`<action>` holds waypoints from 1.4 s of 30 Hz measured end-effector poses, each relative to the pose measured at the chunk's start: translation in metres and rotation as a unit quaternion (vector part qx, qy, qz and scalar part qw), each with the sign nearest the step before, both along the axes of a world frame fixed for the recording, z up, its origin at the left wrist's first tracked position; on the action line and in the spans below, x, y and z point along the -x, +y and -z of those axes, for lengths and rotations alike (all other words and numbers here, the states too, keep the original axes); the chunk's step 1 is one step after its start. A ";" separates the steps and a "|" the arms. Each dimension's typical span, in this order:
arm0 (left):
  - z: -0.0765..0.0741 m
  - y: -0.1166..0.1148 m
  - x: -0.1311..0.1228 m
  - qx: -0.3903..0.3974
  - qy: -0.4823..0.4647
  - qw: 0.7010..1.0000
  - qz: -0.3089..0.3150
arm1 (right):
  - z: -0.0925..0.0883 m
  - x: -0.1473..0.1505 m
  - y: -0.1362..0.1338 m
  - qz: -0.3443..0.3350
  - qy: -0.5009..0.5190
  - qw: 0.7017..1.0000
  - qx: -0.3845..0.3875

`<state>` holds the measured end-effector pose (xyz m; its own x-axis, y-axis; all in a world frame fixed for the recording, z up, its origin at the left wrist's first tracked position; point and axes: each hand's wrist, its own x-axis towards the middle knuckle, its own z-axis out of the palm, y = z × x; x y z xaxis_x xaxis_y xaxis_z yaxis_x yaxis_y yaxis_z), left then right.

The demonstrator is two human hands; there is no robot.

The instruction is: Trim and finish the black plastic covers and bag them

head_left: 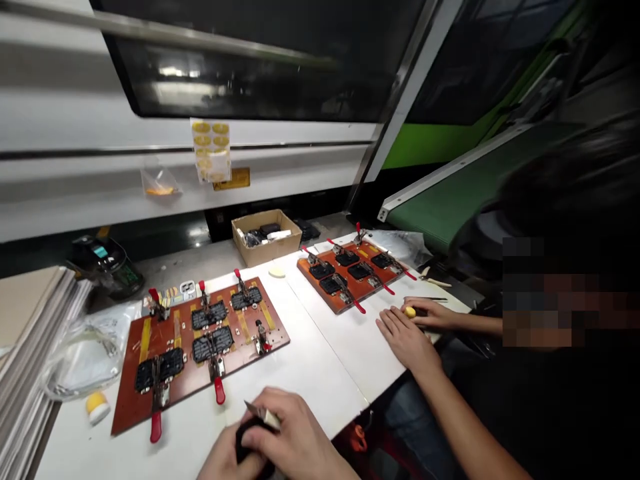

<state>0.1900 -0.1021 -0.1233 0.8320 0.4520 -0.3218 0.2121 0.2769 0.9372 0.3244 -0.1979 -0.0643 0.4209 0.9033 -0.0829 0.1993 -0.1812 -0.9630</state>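
At the bottom centre, my right hand is closed around a small knife, with a pale handle and a short blade pointing left. A dark part sits between my hands, mostly hidden by fingers. My left hand is closed on that part from the left. Just beyond lies a reddish-brown fixture board with red-handled toggle clamps and several black plastic parts on it. Yellow tape strips run across the board.
A co-worker's hands hold something yellow beside a second fixture board. A cardboard box of dark and white pieces stands behind. At left are stacked sheets, a yellow-and-white round item and a plastic bag.
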 end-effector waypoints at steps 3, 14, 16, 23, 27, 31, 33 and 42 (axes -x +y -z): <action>-0.001 0.015 -0.004 -0.007 -0.001 1.000 -0.006 | 0.001 -0.009 0.017 0.071 -0.017 0.997 -0.035; -0.003 0.046 -0.014 -0.050 0.028 0.996 -0.071 | 0.018 0.021 0.032 -0.030 0.001 0.997 0.077; -0.002 0.047 -0.014 -0.063 0.019 0.995 -0.077 | 0.021 0.028 0.035 -0.048 -0.047 0.992 0.107; -0.012 0.046 -0.001 -0.107 -0.002 0.991 -0.083 | 0.020 0.035 0.035 -0.087 -0.110 0.978 0.152; -0.012 0.044 0.005 -0.123 -0.009 0.987 -0.101 | 0.018 0.043 0.032 -0.076 -0.096 0.982 0.144; -0.003 0.039 0.010 -0.071 -0.030 0.989 -0.124 | 0.010 0.001 0.007 -0.008 -0.006 0.996 0.083; -0.001 0.038 0.012 -0.050 -0.036 0.990 -0.129 | 0.001 -0.047 -0.016 0.029 -0.002 0.997 0.068; -0.001 0.035 0.012 -0.045 -0.036 0.989 -0.135 | 0.010 -0.211 -0.109 0.258 0.009 0.966 -0.025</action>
<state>0.1777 -0.0673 -0.1218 0.6962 0.6852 -0.2141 0.0736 0.2285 0.9708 0.5357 -0.3065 -0.0740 0.8143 0.5776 -0.0570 0.0773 -0.2054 -0.9756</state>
